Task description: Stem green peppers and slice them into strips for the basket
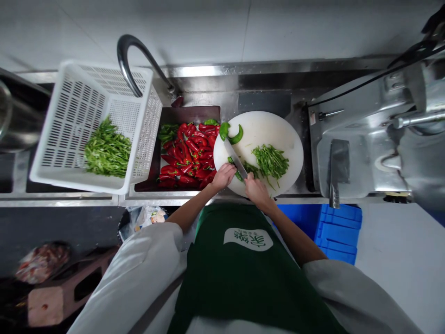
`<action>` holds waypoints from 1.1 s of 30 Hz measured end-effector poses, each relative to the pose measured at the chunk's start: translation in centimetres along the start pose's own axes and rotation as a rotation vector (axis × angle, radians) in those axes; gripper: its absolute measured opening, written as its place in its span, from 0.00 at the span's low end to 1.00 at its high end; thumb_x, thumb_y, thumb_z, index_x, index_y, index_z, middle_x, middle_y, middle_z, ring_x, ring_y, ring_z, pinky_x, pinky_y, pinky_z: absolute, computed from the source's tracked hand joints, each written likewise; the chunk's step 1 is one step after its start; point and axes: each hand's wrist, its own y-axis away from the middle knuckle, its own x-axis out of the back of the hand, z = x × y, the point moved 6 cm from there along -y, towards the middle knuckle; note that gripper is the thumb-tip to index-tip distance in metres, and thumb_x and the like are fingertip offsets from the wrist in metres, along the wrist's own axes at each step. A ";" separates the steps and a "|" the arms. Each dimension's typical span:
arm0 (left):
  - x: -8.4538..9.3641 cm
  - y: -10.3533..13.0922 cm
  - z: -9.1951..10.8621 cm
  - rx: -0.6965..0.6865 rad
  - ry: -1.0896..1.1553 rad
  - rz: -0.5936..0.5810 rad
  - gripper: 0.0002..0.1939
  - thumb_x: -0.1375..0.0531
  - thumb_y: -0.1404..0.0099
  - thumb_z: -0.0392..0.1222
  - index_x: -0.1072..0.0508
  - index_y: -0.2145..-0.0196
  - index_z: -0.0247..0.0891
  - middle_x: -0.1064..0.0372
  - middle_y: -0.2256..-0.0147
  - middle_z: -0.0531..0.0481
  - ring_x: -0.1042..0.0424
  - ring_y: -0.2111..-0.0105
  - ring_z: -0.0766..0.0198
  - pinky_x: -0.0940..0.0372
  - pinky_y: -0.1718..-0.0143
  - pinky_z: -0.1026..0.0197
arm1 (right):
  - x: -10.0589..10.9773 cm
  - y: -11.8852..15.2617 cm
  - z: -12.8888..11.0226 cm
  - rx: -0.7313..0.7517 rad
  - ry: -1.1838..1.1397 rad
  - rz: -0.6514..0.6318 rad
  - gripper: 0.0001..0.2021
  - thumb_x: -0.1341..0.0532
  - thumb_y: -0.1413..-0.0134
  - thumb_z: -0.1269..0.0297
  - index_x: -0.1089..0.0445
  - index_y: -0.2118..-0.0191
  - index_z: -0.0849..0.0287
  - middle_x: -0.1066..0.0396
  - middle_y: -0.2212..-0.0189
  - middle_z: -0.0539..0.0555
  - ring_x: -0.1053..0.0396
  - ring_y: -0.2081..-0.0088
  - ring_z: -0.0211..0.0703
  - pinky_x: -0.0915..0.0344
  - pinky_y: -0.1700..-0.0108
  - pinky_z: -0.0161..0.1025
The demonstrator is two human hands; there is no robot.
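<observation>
Round white plastic cutting board [274, 127] with green pepper strips [271, 160]; glossy red chili peppers [187, 155] in dark brown tray [194, 113]; white slotted plastic basket [74, 104]; blue ribbed plastic crate [339, 229]; dark green apron [243, 278], white logo.

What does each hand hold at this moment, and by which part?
The right hand holds the cleaver by its handle. The left hand presses a green pepper on the cutting board.

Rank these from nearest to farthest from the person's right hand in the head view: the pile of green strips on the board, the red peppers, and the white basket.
From the right hand:
1. Pile of green strips, just beyond it on the board.
2. Red peppers, to its left.
3. White basket, far left.
</observation>
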 end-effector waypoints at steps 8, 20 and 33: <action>-0.2 0.2 0.0 0.003 0.011 0.027 0.16 0.53 0.26 0.41 0.27 0.57 0.35 0.29 0.57 0.40 0.32 0.53 0.56 0.32 0.48 0.47 | -0.7 0.5 -0.2 -0.037 -0.038 -0.040 0.14 0.55 0.30 0.66 0.41 0.47 0.66 0.24 0.58 0.66 0.25 0.55 0.50 0.37 0.58 0.37; 0.6 0.1 0.0 0.003 -0.001 -0.015 0.15 0.51 0.26 0.42 0.26 0.56 0.37 0.29 0.54 0.41 0.32 0.50 0.56 0.33 0.45 0.45 | -1.0 0.4 2.6 -0.045 -0.008 -0.037 0.16 0.57 0.30 0.63 0.40 0.48 0.65 0.25 0.59 0.66 0.26 0.55 0.52 0.38 0.57 0.39; 0.2 0.3 0.2 -0.021 0.011 -0.027 0.14 0.52 0.27 0.39 0.27 0.56 0.35 0.29 0.55 0.40 0.32 0.52 0.56 0.33 0.47 0.46 | -2.1 1.8 0.0 -0.030 -0.024 -0.060 0.15 0.56 0.31 0.68 0.42 0.46 0.67 0.25 0.61 0.66 0.25 0.56 0.52 0.35 0.58 0.40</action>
